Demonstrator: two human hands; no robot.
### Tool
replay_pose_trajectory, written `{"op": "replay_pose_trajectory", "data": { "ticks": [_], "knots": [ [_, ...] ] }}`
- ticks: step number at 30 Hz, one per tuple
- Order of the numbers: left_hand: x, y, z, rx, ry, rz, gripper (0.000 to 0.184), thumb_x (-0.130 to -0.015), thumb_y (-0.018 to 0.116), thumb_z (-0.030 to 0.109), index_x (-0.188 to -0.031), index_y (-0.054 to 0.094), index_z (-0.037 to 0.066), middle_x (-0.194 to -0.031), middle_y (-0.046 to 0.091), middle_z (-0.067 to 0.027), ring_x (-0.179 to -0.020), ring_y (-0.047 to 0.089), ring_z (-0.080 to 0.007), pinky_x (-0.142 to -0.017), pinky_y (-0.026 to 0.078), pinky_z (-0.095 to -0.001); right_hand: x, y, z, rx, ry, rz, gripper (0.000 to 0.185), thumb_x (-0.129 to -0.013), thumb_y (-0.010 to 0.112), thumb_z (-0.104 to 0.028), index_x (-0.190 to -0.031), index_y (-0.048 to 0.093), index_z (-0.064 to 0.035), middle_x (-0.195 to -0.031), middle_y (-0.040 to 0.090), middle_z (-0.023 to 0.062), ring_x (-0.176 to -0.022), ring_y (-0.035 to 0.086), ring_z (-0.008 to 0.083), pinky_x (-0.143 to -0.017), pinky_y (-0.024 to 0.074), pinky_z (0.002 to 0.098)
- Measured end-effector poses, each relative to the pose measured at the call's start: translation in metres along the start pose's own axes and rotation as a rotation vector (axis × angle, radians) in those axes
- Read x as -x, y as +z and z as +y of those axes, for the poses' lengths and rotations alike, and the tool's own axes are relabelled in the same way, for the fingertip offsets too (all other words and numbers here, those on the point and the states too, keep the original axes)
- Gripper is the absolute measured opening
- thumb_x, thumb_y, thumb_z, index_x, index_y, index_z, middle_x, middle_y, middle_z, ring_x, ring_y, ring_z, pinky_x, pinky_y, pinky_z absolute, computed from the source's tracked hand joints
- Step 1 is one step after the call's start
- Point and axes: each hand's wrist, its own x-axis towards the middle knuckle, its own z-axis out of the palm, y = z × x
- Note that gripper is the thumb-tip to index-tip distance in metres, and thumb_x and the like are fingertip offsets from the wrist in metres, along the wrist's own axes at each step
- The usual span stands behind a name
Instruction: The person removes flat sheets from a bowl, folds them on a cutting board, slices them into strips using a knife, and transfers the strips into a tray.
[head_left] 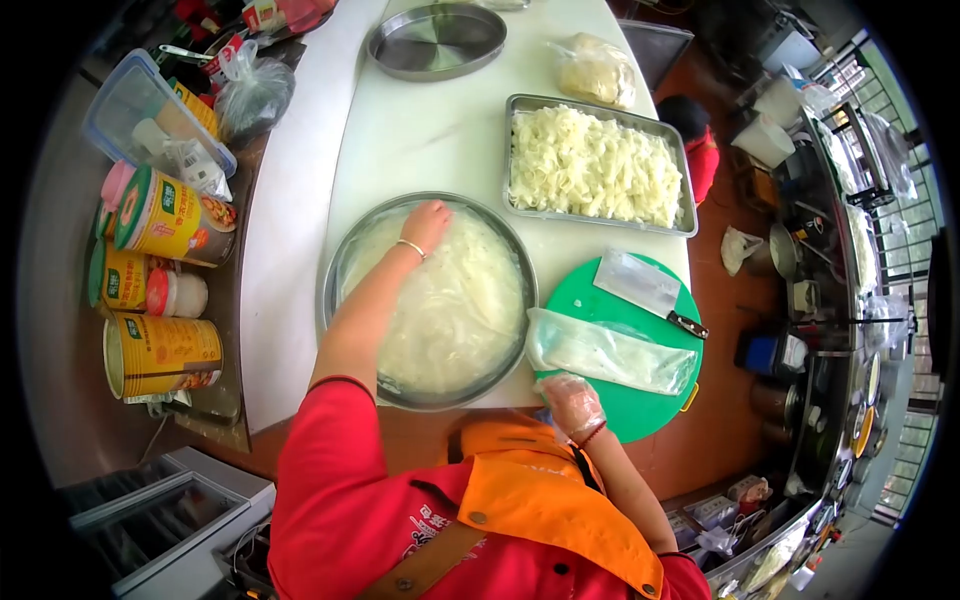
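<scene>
A round metal pan (533, 300) holds broad, pale, translucent sheets that look like rice noodle (455, 310). My left hand (428, 226), bare with a bracelet at the wrist, reaches across the pan to its far side, its fingers curled closed on the sheet's edge. My right hand (572, 405), in a clear plastic glove, is closed beside the near left edge of the green round cutting board (640, 420); what its fingers hold, if anything, is hidden. On the board lie a folded pale sheet (610, 352) and a cleaver (637, 282), its dark handle pointing right.
Beyond the board stands a rectangular metal tray (600, 215) heaped with cut pale strips (595, 165). Farther back are a plastic bag (597, 72) and a round metal pan (438, 42). Yellow cans (165, 355) line the left shelf. Another person's red sleeve (704, 165) shows behind the tray.
</scene>
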Motion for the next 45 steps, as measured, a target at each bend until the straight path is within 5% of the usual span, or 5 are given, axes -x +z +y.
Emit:
{"op": "replay_pose_trajectory", "data": {
  "ticks": [20,35,38,44,45],
  "knots": [
    [-0.068,0.004,0.020,-0.129,-0.245,-0.577,0.009,-0.087,0.063,0.014,-0.091,0.066,0.006,-0.095,0.068,-0.0155,-0.096,0.065,-0.0342,-0.085,0.052,-0.0446,0.016,0.014,0.014,0.040,-0.014,0.002,0.025,-0.084,0.053,-0.010,-0.106,0.064,-0.0116,-0.099,0.067,0.0114,-0.095,0.063,0.0344,-0.083,0.0522,0.0447],
    [-0.010,-0.005,0.041,-0.200,0.129,-0.158,0.013,-0.089,0.053,0.010,-0.100,0.056,0.004,-0.085,0.064,-0.0128,-0.086,0.063,-0.0301,-0.079,0.049,-0.0446,0.005,0.009,0.011,-0.012,0.011,-0.050,0.020,-0.088,0.055,-0.015,-0.105,0.063,-0.0072,-0.092,0.065,0.0142,-0.088,0.062,0.0374,-0.079,0.0514,0.0452],
    [0.018,-0.021,0.063,-0.040,0.055,-0.227,0.009,-0.090,0.052,0.009,-0.096,0.053,0.003,-0.083,0.063,-0.0146,-0.081,0.063,-0.0319,-0.072,0.051,-0.0450,-0.008,0.017,0.013,-0.104,-0.108,0.048,0.025,-0.095,0.057,-0.024,-0.110,0.063,-0.0051,-0.098,0.066,0.0124,-0.091,0.064,0.0321,-0.081,0.0519,0.0419],
    [0.092,-0.042,0.109,0.198,0.104,-0.096,0.014,-0.096,0.049,0.014,-0.089,0.054,0.003,-0.082,0.062,-0.0195,-0.078,0.060,-0.0386,-0.070,0.049,-0.0477,-0.109,0.026,-0.029,-1.560,0.577,-0.304,0.051,-0.096,0.060,-0.044,-0.129,0.055,-0.0052,-0.130,0.061,0.0144,-0.111,0.062,0.0188,-0.092,0.0519,0.0350],
    [0.104,-0.045,0.117,0.230,0.133,-0.062,0.014,-0.095,0.050,0.015,-0.090,0.056,0.004,-0.081,0.061,-0.0182,-0.078,0.060,-0.0379,-0.070,0.049,-0.0474,-0.122,0.031,-0.028,-1.295,0.497,-0.251,0.051,-0.095,0.061,-0.043,-0.128,0.056,-0.0053,-0.129,0.061,0.0144,-0.110,0.062,0.0201,-0.093,0.0517,0.0351]
  ]
}}
